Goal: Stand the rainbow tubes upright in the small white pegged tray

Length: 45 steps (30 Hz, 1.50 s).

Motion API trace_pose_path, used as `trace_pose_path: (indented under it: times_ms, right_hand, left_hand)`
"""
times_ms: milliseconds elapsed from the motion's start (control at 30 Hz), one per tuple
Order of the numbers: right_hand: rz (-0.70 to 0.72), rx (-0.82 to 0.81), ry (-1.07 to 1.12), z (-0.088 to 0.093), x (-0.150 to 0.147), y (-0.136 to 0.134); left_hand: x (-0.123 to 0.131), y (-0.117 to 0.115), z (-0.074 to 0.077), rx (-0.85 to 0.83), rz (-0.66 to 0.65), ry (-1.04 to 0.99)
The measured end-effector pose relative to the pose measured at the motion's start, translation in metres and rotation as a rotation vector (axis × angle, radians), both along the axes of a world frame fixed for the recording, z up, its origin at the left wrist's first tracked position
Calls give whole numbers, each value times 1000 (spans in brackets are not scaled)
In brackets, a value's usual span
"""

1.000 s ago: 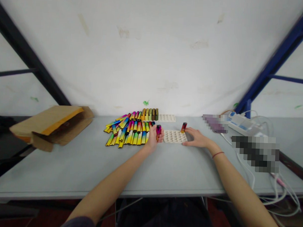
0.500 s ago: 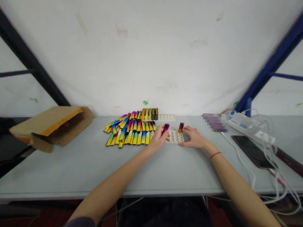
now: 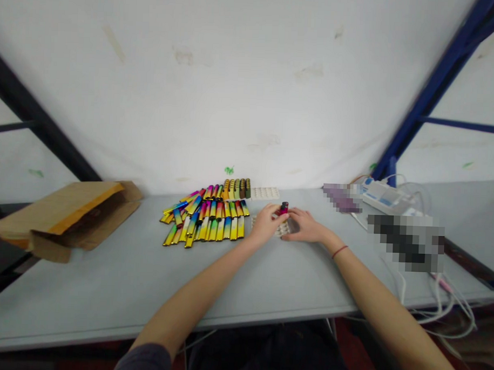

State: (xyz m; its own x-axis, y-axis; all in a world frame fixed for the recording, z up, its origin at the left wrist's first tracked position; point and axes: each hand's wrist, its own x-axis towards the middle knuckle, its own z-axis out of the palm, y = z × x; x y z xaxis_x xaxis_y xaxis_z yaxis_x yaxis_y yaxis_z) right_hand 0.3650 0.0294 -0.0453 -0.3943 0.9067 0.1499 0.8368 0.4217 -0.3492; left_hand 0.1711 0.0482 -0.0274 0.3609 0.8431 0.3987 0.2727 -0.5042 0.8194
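Note:
My left hand (image 3: pixel 265 226) is closed, its fingertips around a dark-topped, pink-red lighter (image 3: pixel 284 208) held upright above the white holed tray (image 3: pixel 282 230). The fingers cover much of that lighter, and I cannot make out a second one beside it. My right hand (image 3: pixel 307 228) curves round the tray's right end, thumb at the near side and fingers at the far side close to the lighter. Left of my hands, many shiny rainbow-coloured lighters (image 3: pixel 213 228) lie in rows and a loose heap.
Behind the heap, upright lighters stand in a block (image 3: pixel 236 189), with another white holed tray (image 3: pixel 265 193) beside it. An open brown cardboard package (image 3: pixel 67 214) lies at left. A power strip (image 3: pixel 388 195) and white cables (image 3: pixel 403 282) are at right.
My left hand has moved right with its lighter, to where a lighter stood in the tray. Both hands are now close together. The whole view has shifted slightly.

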Motion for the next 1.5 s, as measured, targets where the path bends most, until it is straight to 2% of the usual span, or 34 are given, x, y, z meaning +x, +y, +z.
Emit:
trace_pose_path:
  times_ms: [233,467,567,700,767,900,967,1333,1433,1500]
  right_hand:
    - [16,17,37,-2,1,1]
    - [12,-11,20,2,1,0]
    - [8,-17,18,2,0,0]
    - [5,-10,26,4,1,0]
    - [-4,-5,20,6,4,0]
    - [-72,-9,-2,9,17,2]
    - [-112,-8,0,8,24,3]
    - [-117,-17,31,7,29,3]
    - [-118,-22,28,8,29,3]
    - [-122,-17,32,8,28,3]
  left_hand:
    - [1,2,2,-19,-15,16]
    - [3,4,-6,-72,40,21]
    - [-1,5,-5,-2,94,113]
    - [-20,8,7,140,87,263]
    - [-33,11,13,200,184,427]
    - [-56,16,18,203,535,793]
    - [-62,17,17,174,583,870]
    - [-54,16,11,182,419,869]
    - [-53,18,11,151,402,742]
    - [-54,20,11,128,378,554]
